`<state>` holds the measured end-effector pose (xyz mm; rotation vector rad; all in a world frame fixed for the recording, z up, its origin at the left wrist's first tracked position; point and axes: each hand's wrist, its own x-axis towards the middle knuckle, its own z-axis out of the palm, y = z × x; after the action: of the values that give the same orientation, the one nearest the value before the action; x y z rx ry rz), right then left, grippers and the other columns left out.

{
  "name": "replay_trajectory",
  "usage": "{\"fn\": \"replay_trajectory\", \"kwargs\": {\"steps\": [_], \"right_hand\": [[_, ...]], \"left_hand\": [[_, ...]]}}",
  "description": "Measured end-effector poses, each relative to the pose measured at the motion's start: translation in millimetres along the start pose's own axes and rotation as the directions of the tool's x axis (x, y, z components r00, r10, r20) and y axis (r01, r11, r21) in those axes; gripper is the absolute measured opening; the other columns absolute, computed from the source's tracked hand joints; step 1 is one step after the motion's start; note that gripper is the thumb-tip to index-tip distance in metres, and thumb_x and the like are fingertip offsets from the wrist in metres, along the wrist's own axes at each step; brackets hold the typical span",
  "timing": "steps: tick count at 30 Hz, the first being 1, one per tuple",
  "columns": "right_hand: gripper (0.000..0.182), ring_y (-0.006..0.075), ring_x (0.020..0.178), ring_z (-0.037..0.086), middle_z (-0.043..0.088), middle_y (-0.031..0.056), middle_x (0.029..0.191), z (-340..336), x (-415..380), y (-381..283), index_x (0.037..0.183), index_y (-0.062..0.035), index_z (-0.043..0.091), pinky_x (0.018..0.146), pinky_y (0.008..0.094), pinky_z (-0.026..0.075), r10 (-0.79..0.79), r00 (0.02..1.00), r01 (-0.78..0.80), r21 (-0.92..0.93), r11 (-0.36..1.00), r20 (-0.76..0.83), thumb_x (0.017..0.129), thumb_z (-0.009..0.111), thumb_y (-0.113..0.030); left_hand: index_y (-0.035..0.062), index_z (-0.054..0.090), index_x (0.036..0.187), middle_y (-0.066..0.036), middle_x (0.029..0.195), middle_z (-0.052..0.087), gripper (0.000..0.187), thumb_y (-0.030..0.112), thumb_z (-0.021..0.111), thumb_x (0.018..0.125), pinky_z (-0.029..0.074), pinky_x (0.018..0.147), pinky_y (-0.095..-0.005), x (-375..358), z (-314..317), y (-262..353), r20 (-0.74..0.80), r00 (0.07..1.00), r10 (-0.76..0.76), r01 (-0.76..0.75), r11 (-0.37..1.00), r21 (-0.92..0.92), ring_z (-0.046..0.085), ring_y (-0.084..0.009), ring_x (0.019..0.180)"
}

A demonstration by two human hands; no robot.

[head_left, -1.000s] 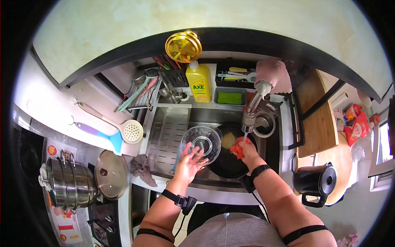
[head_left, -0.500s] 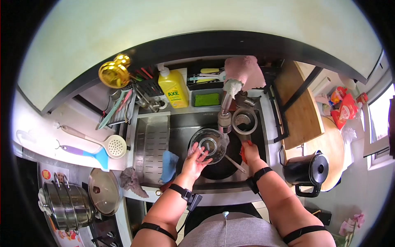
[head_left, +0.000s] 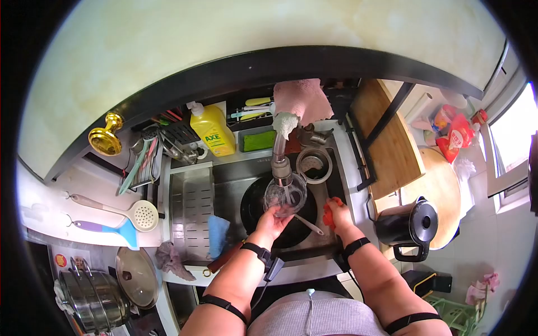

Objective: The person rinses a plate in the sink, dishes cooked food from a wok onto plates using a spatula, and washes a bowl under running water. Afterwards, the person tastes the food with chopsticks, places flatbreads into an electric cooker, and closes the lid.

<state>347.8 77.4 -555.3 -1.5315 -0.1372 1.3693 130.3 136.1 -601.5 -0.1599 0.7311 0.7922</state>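
Under the faucet, my left hand grips a clear glass bowl by its near edge, and water runs into the bowl. Beneath it a black wok sits in the sink. My right hand is closed on a red cloth near the sink's right side. A spatula handle leans out of the wok between my hands. Behind my right hand is a round metal strainer.
A yellow soap bottle and a green sponge stand behind the sink. A blue cloth hangs at its front left. On the right is a black kettle; a steel pot is at lower left.
The view has shifted. My left hand has brought the glass bowl under the faucet, tilting it, and its fingers now hold the edge. My right hand stays at the sink's right with the red cloth.
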Motion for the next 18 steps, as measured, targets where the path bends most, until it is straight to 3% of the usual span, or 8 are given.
{"fn": "replay_trajectory", "kwargs": {"steps": [1,3,4,7,11,15,18], "right_hand": [[0.025,0.0164,0.06,0.055,0.057,0.0053,0.075,-1.3,0.7,1.5,0.093,-0.0066,0.053,0.047,0.0298,0.045,-0.006,1.0,0.006,0.008,1.0,-0.001,0.081,0.063,-0.026],[0.025,0.0165,0.061,0.055,0.057,0.0053,0.076,-5.3,3.0,3.7,0.094,-0.0068,0.053,0.048,0.0302,0.046,-0.016,1.0,0.016,0.001,1.0,0.01,0.081,0.063,-0.026],[0.025,0.0165,0.062,0.055,0.057,0.0054,0.077,-7.0,3.0,4.0,0.095,-0.007,0.053,0.048,0.0305,0.046,-0.027,0.999,0.027,-0.007,1.0,0.02,0.081,0.064,-0.026],[0.026,0.0165,0.062,0.055,0.057,0.0055,0.078,-7.1,1.5,6.5,0.097,-0.0064,0.053,0.049,0.0305,0.046,-0.037,0.999,0.036,0.014,0.999,0.03,0.081,0.063,-0.026],[0.025,0.0167,0.062,0.055,0.057,0.0056,0.077,0.1,-2.0,8.2,0.096,-0.0051,0.053,0.05,0.0305,0.047,-0.029,0.999,0.029,0.008,1.0,0.016,0.082,0.062,-0.025],[0.023,0.0169,0.063,0.056,0.058,0.0058,0.077,-5.2,1.8,16.8,0.094,-0.0044,0.054,0.052,0.0304,0.047,-0.047,0.997,0.047,-0.005,0.999,0.061,0.083,0.062,-0.024],[0.022,0.0171,0.063,0.056,0.058,0.006,0.077,-6.6,-1.6,14.3,0.093,-0.0043,0.054,0.054,0.0304,0.048,-0.061,0.996,0.061,-0.007,0.998,0.063,0.083,0.061,-0.023]], "left_hand": [[0.0116,0.041,0.125,-0.018,0.118,0.051,0.043,0.005,0.047,0.083,0.048,0.088,-0.0487,-5.1,-2.0,-2.3,0.0,1.0,-0.001,0.001,1.0,0.001,0.055,-0.0328,0.106],[0.0172,0.045,0.119,-0.016,0.114,0.051,0.038,0.005,0.044,0.082,0.046,0.089,-0.0529,-19.2,-6.4,-7.5,-0.121,0.991,0.057,-0.031,0.979,0.204,0.055,-0.0369,0.102],[0.018,0.041,0.12,-0.017,0.115,0.051,0.046,0.001,0.046,0.078,0.046,0.087,-0.054,-25.6,-13.2,-2.3,-0.031,0.999,0.032,-0.024,0.97,0.244,0.055,-0.0364,0.102],[0.0191,0.04,0.122,-0.017,0.113,0.051,0.052,-0.001,0.047,0.075,0.047,0.086,-0.0543,-47.0,-16.4,12.8,-0.111,0.992,0.068,-0.032,0.954,0.298,0.055,-0.0358,0.102],[0.0176,0.04,0.121,-0.018,0.112,0.051,0.051,-0.002,0.048,0.075,0.049,0.085,-0.0523,-39.1,-21.2,17.3,-0.144,0.984,0.101,-0.07,0.976,0.205,0.056,-0.0356,0.1],[0.0158,0.039,0.12,-0.018,0.111,0.05,0.049,-0.001,0.051,0.076,0.049,0.084,-0.0533,-30.2,-21.2,3.5,-0.147,0.988,0.039,-0.019,0.99,0.139,0.055,-0.0353,0.1],[0.0168,0.041,0.118,-0.018,0.112,0.051,0.047,-0.002,0.05,0.077,0.047,0.086,-0.0546,-39.3,-22.2,-4.8,-0.169,0.98,0.104,-0.074,0.982,0.177,0.054,-0.0367,0.103]]}}
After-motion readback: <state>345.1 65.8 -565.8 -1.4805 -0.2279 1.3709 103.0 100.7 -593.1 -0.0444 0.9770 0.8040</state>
